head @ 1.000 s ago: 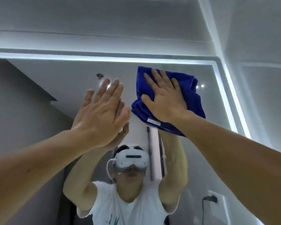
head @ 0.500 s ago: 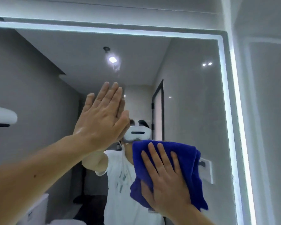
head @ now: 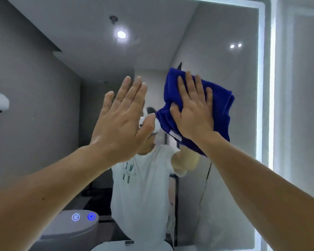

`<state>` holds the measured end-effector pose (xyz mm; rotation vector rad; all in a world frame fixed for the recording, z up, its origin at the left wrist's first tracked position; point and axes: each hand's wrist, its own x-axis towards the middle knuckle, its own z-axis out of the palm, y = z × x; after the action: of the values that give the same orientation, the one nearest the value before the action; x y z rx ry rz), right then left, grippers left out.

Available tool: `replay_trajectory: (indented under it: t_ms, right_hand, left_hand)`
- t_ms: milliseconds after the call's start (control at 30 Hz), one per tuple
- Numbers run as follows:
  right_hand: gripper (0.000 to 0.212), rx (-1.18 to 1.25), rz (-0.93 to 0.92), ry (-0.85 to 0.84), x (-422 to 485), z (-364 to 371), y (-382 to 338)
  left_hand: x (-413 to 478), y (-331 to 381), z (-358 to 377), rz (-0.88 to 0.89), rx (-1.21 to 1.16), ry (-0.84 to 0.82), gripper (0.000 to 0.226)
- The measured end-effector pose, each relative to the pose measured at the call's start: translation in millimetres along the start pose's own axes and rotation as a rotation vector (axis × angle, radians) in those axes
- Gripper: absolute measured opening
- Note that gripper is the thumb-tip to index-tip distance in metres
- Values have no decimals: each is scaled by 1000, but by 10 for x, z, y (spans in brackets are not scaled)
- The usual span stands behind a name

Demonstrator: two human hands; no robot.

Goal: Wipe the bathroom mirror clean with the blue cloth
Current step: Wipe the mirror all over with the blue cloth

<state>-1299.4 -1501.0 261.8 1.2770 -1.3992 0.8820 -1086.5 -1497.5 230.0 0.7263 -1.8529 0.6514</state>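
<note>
While its fingers are lying straight and slightly spread, the right hand [head: 192,113] is pressing the bunched blue cloth [head: 220,105] flat against the mirror [head: 225,196], curling round nothing. The cloth is sitting in the mirror's upper right part, its folds spilling out beyond the palm on every side. A small white tag [head: 175,134] is showing at the cloth's lower left edge, too blurred to read. The left hand [head: 121,122] is standing upright near the mirror's middle, palm toward the glass, fingers straight and together, holding nothing; whether it is touching the glass cannot be told. In the mirror, a person's white shirt [head: 140,187] is showing dark lettering that is not readable. Low in the mirror's left, two blue-lit round symbols [head: 83,216] are glowing, one with wavy lines. A glowing light strip [head: 260,87] is running down the mirror's right edge, just beside the cloth. Bare glass is lying above the cloth up to the mirror's top edge and below the right forearm.
</note>
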Motion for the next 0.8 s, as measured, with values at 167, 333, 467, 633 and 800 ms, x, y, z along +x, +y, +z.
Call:
replay_trajectory:
  t_ms: [167,333,467,633,800]
  right_hand:
    - [67,1,-21,67,-375,143,-83]
    - [65,10,-88,15,-1465,387,-94]
    - [68,-84,-118,-125,-2327,572,-45]
    - [94,-230,-239,-207,-2917,671,11]
    - [76,-64,-285,-145,-2437,430,4]
  left_hand:
    - [-178,-126,95,27,-39,-42,64]
    - [-258,-232,143,35,-96,-46,64]
    - [-331,-166,163,31,-118,-61,65]
    - [-373,-48,189,7,-99,-79,67]
    - [-299,70,212,-41,-62,-101,69]
